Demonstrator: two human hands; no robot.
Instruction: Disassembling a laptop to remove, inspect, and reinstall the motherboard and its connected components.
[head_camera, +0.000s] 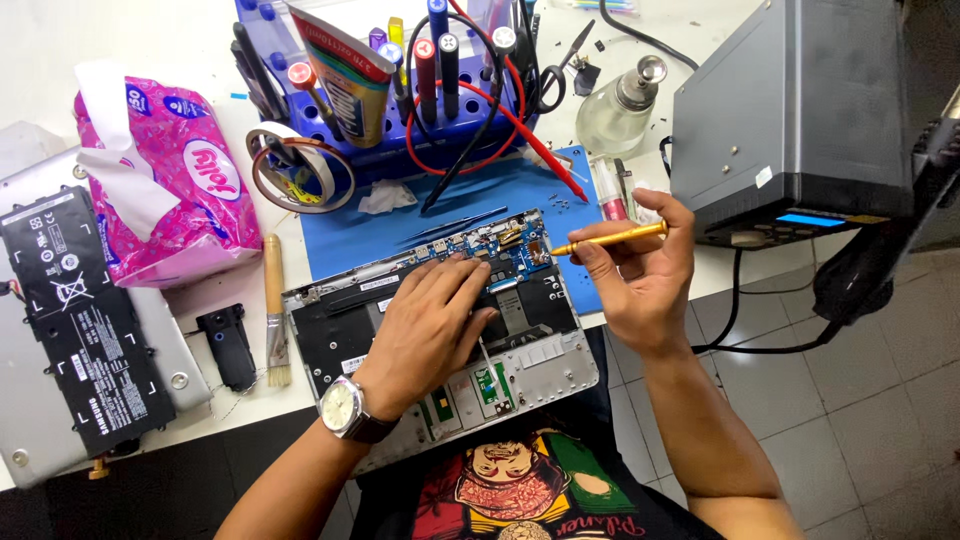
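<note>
An opened laptop base (330, 340) lies on a blue mat (345, 235), its blue circuit board (490, 245) exposed at the far side. My left hand (430, 325) rests flat on the laptop's inside, fingers spread toward the board; a watch is on that wrist. My right hand (640, 275) holds a yellow screwdriver (610, 238) level, its tip touching the right end of the circuit board.
A black laptop battery (85, 320) lies on a grey lid at left. A pink tissue pack (165, 185), a brush (274, 310), tape rolls (300, 165), a blue tool rack (400, 90), a glass bottle (620, 110) and a grey box-shaped machine (790, 110) surround the mat.
</note>
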